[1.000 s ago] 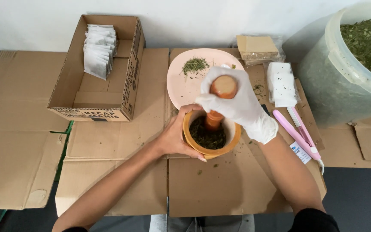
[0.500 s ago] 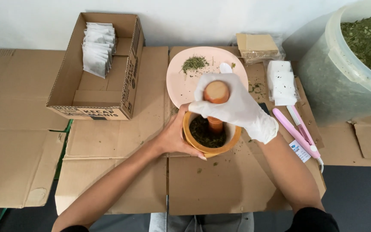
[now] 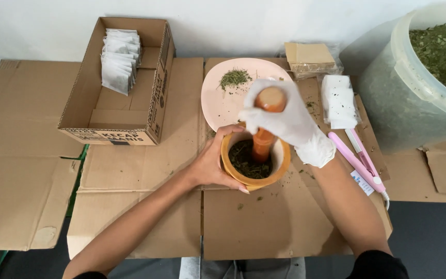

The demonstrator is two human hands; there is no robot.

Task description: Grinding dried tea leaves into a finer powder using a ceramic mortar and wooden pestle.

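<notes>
While the tub (image 3: 414, 88) of dried leaves, the box (image 3: 114, 82) and the plate (image 3: 228, 98) sit where they were, the mortar (image 3: 254, 161) stays on the cardboard, cupped by the bare left hand (image 3: 213, 164). Half a second on, the gloved right hand (image 3: 287, 121), clenched round the pestle (image 3: 265, 129), has tilted it rightward, so grinding of the leaves inside continues.

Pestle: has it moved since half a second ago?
Yes. The wooden pestle, gripped by the gloved right hand, has its top shifted right and slightly up against the pink plate.
</notes>
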